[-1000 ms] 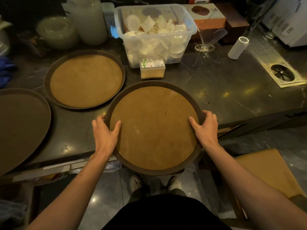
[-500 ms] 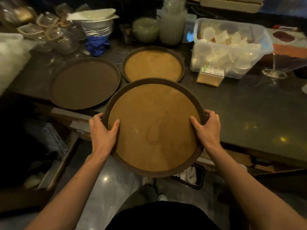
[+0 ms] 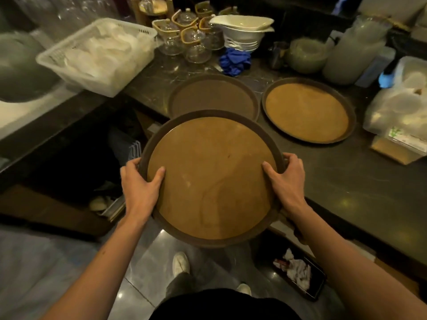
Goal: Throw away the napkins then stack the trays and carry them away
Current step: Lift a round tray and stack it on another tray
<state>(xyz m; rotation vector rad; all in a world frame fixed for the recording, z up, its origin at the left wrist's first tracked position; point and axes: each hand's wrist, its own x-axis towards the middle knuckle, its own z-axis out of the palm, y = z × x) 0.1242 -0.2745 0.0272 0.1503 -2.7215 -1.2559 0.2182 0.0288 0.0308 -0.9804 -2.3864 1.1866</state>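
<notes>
Round tray (image 3: 211, 179) with a tan cork-like face sits level between both hands, held out past the counter (image 3: 346, 181) edge above the floor. Left hand (image 3: 141, 183) and right hand (image 3: 285, 179) each keep a clamped grip on its dark rim, thumbs lying on top. Two more trays, dark tray (image 3: 212, 95) and tan tray (image 3: 307, 109), lie side by side on the counter just beyond it.

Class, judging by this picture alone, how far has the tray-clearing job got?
Done, it seems: all three trays are bare, and crumpled napkins lie in the floor bin. In hand: the left hand and right hand grip the held tray by its rim, lifted. Left: stacking it with the dark tray and tan tray on the counter, then carrying them away.
</notes>
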